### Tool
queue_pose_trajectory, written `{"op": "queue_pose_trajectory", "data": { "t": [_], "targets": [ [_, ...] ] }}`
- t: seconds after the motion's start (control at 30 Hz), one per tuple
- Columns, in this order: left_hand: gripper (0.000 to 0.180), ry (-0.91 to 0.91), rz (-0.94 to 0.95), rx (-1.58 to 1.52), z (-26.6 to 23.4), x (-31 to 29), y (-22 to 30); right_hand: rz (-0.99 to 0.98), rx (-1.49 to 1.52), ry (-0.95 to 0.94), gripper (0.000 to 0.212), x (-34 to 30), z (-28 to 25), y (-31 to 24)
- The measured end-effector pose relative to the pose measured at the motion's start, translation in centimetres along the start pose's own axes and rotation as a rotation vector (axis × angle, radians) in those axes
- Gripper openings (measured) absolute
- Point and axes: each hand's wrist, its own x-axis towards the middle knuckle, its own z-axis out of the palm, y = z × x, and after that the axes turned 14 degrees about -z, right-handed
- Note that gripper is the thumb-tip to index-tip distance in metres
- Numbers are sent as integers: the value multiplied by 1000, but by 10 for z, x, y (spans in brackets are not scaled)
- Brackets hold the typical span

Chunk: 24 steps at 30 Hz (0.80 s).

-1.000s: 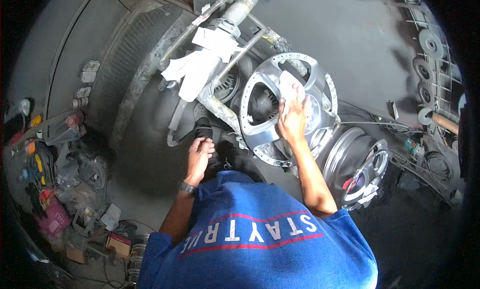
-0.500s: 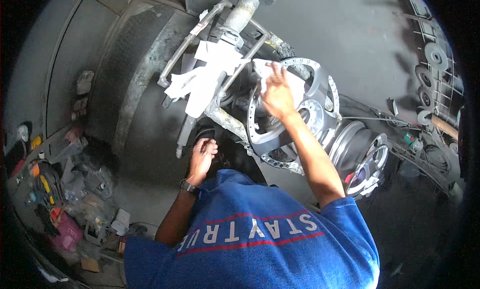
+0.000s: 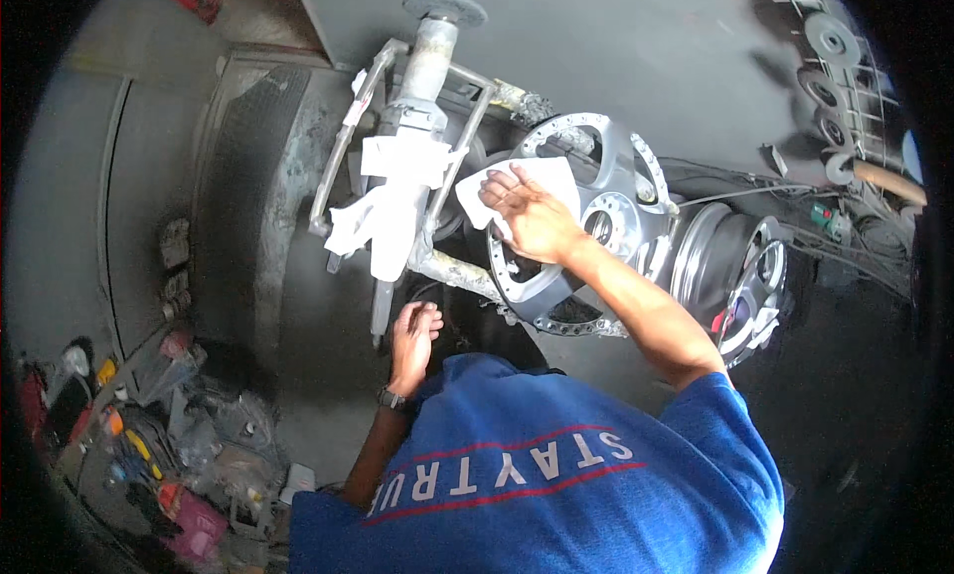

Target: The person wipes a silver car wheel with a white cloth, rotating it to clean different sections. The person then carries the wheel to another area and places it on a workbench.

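"Where is the white sheet [image 3: 556, 179]?"

"On the upper left of the wheel face [image 3: 624, 214], under the right hand [image 3: 537, 216]. Part of it hangs out past the rim. Cloth or paper, I can't tell."

"Which way does it run?"

"Its long axis goes roughly left to right, the left end dipping a little. The left end points at the metal stand [image 3: 430, 62], the other at the spokes."

"And the fingers on it?"

"Slightly spread and bent, holding the sheet beneath them. They point up and left, with the forearm slanting in from the lower right."

"How does the wheel face sit?"

"Turned up toward the camera, so its hub and the windows between its spokes show. Just right of it lies a second wheel [image 3: 701, 256], barrel on its side, its spoked end facing right."

"The left hand [image 3: 412, 340]?"

"Apart from the wheel face, near the collar of the blue shirt [image 3: 556, 465]. Its fingers are narrow and half curled, pointing up; I can't tell whether they hold anything. White pieces [image 3: 397, 201] drape the stand beyond it."
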Motion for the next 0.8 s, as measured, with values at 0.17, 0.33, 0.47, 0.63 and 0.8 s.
{"op": "queue_pose_trajectory", "data": {
  "t": [0.17,0.33,0.47,0.63,0.8],
  "targets": [
    [28,-25,5,32,-4,4,2,221,-134,54,46,11,-8,32],
    [24,-37,5,54,1,7,18,67,-63,102,57,-7,0,7],
    [24,-73,-42,106,10,11,17,220,67,186,67,-76,-6,-4],
    [25,-55,-59,172,14,11,18,608,-51,414,57,-119,12,24],
    [28,14,-53,184,19,10,23,688,74,581,52,-100,26,-3]
  ]
}}
